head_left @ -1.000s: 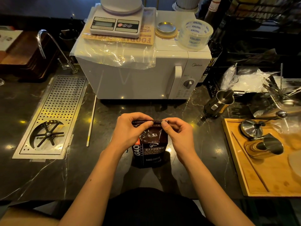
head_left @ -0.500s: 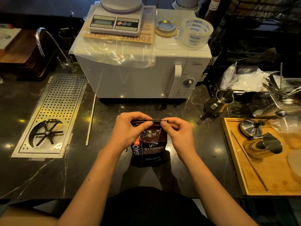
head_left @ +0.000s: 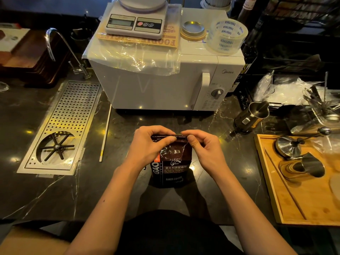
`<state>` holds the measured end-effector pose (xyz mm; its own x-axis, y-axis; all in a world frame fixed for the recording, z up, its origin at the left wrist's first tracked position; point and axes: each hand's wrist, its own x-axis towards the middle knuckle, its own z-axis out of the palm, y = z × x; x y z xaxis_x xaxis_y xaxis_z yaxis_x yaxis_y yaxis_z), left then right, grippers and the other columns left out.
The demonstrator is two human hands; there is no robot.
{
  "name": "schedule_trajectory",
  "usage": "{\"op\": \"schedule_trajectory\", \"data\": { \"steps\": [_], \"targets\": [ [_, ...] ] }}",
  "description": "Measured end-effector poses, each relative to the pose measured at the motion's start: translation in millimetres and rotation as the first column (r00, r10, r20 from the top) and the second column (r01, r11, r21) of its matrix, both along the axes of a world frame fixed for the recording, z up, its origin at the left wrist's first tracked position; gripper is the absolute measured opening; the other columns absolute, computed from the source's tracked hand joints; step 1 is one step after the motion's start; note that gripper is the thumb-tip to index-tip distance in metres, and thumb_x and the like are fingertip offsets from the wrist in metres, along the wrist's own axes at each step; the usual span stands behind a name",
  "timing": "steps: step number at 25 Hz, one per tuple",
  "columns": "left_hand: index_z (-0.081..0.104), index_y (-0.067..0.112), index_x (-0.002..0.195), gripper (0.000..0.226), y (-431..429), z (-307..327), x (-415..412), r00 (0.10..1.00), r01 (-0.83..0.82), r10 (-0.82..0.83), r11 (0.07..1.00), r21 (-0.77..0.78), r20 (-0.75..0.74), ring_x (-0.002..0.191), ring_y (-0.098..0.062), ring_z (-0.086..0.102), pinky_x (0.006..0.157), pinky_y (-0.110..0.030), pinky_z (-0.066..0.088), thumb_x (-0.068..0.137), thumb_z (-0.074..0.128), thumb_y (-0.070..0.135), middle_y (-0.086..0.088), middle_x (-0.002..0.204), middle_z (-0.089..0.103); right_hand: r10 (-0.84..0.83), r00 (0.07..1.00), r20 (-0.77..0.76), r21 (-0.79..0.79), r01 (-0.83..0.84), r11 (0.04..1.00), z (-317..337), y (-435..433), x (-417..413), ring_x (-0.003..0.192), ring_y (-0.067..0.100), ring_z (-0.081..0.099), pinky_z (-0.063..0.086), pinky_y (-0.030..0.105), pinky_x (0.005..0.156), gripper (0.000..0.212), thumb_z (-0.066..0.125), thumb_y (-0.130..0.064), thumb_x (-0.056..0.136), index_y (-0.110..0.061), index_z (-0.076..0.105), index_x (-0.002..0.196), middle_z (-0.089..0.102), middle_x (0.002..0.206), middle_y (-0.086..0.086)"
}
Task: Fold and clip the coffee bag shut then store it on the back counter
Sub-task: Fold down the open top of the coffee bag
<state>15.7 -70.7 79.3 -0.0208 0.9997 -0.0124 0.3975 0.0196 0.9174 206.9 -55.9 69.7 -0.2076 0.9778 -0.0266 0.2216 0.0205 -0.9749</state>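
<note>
A dark brown coffee bag point(head_left: 172, 172) with white lettering stands upright on the black marble counter point(head_left: 110, 181) in front of me. My left hand point(head_left: 147, 144) pinches the left half of its folded top edge. My right hand point(head_left: 204, 150) pinches the right half, thumb pressed against the front. The bag's top is rolled over into a narrow strip between my fingers. No clip is visible.
A white microwave point(head_left: 165, 78) stands just behind the bag, with a kitchen scale point(head_left: 136, 23) and a tape roll point(head_left: 227, 35) on top. A perforated metal drain tray point(head_left: 62, 126) lies at left, a wooden tray point(head_left: 303, 181) with steel tools at right, a steel pitcher point(head_left: 252, 116) nearby.
Both hands stay on the bag's top; the fingers have shifted slightly along the folded strip. The view has moved a little closer.
</note>
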Motion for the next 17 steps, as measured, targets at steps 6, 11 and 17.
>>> {"op": "schedule_trajectory", "data": {
  "steps": [6,11,17],
  "targets": [
    [0.078,0.022,0.09,0.012,3.2,3.4,-0.8,0.999,0.031,-0.031,1.0,0.0,-0.016,0.085,-0.002,0.071,0.081,-0.028,0.058,0.078,0.079,0.022,0.01,0.085,0.076,0.0,0.997,0.079,0.075,-0.006,0.997,0.4,2.2,-1.9,0.081,0.009,0.072,0.058,0.024,0.074,0.015,0.064,-0.012,0.091,-0.025,0.072,0.093,0.075,0.082,-0.003],
    [0.078,0.022,0.089,0.013,1.8,3.9,0.5,1.0,0.025,-0.025,1.0,0.012,-0.001,0.086,0.0,0.071,0.081,-0.024,0.057,0.076,0.08,0.023,0.011,0.084,0.076,-0.025,0.993,0.115,0.118,0.012,0.993,-0.4,2.8,-2.8,0.071,0.006,0.068,0.055,0.024,0.067,0.017,0.066,-0.014,0.09,-0.028,0.07,0.083,0.071,0.072,-0.008],
    [0.077,0.021,0.09,0.008,-5.4,0.9,-7.2,0.999,-0.03,0.03,1.0,0.007,0.015,0.086,0.003,0.068,0.073,-0.01,0.051,0.082,0.075,0.021,0.012,0.085,0.074,-0.148,0.982,0.116,0.162,0.128,0.978,-7.2,-1.5,-10.7,0.075,0.011,0.069,0.058,0.039,0.071,0.015,0.067,-0.015,0.089,-0.027,0.071,0.08,0.071,0.076,-0.009]
  ]
}}
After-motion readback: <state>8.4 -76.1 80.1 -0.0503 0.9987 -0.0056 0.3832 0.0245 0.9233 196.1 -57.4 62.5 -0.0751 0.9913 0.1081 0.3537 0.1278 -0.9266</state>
